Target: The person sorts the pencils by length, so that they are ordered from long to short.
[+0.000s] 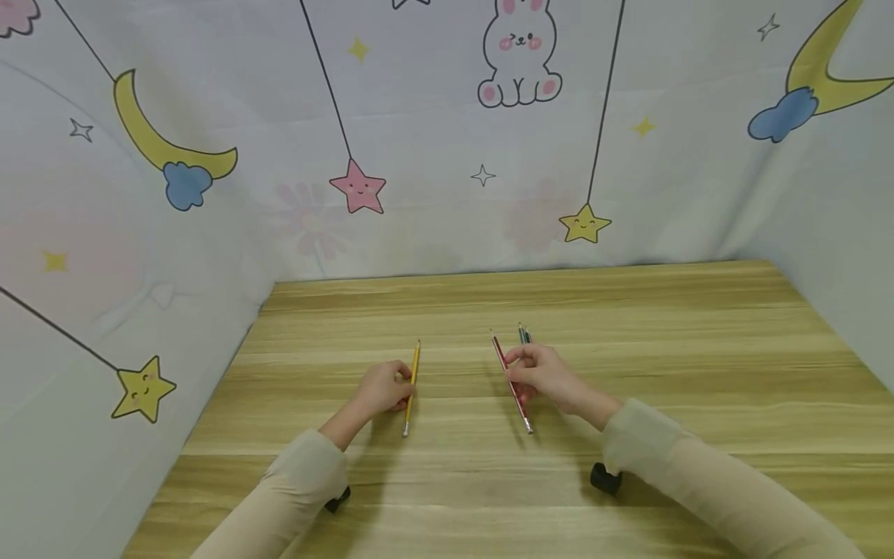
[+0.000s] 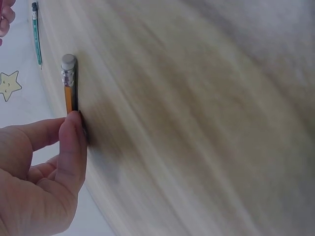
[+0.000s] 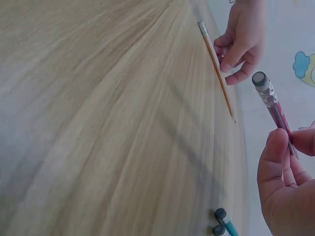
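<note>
My left hand (image 1: 384, 388) pinches a yellow pencil (image 1: 415, 361) between thumb and fingertips, low over the wooden table. In the left wrist view, that pencil's white eraser and metal band (image 2: 68, 71) stick out past the fingertips. To the right, my right hand (image 1: 548, 378) grips a dark red pencil (image 1: 499, 351) at about its middle, tilted, with its shadow apart from it on the wood. The red pencil's eraser end (image 3: 266, 91) points away from the fingers. Two dark green pencils (image 1: 523, 334) lie just beyond the right hand, partly hidden by it.
The wood-grained table (image 1: 447, 481) runs back to a white cloth backdrop (image 1: 433, 140) printed with stars, moons and a rabbit. Cloth also hangs along both sides. Black objects show beneath the left cuff (image 1: 337, 499) and the right cuff (image 1: 605, 479).
</note>
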The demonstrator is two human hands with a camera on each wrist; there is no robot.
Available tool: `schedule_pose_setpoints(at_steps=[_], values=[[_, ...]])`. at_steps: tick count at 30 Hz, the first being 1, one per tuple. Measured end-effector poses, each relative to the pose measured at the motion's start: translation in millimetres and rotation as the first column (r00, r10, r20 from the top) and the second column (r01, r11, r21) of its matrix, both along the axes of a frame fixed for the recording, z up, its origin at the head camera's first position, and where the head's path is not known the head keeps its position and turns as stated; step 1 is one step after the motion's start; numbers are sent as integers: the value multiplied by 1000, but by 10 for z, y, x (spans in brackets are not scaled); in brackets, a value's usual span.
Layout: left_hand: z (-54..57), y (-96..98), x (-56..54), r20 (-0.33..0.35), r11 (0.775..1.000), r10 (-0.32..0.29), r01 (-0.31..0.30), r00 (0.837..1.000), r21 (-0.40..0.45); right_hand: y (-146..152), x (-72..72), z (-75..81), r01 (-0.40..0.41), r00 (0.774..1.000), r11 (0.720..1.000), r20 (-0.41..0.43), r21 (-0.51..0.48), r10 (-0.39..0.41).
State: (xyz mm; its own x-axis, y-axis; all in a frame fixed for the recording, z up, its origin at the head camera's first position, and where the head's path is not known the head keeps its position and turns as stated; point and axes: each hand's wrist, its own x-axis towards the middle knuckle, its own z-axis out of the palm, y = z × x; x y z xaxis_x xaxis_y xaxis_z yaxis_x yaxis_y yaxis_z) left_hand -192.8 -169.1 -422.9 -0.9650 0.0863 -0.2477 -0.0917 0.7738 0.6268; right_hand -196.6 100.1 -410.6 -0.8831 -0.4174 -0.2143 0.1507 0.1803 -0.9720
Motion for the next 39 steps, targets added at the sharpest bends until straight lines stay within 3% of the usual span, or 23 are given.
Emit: schedule_pose_setpoints(at_steps=[16, 23, 30, 39], values=[[14, -8, -39, 13, 1000, 11, -11, 1000, 3, -442, -129, -26, -26, 999, 1000, 30, 0, 26], [13, -8, -37, 29, 1000, 28, -28, 999, 9, -664, -187, -99, -9, 998, 995, -54, 95, 15], [3, -11, -40, 23, 1000, 24, -24, 999, 4, -826, -255, -193, 17, 999, 991, -48, 134, -11], [-1, -15, -46, 28, 999, 34, -35, 999, 3, -957, -324, -259, -20, 997, 978, -62, 209, 34]])
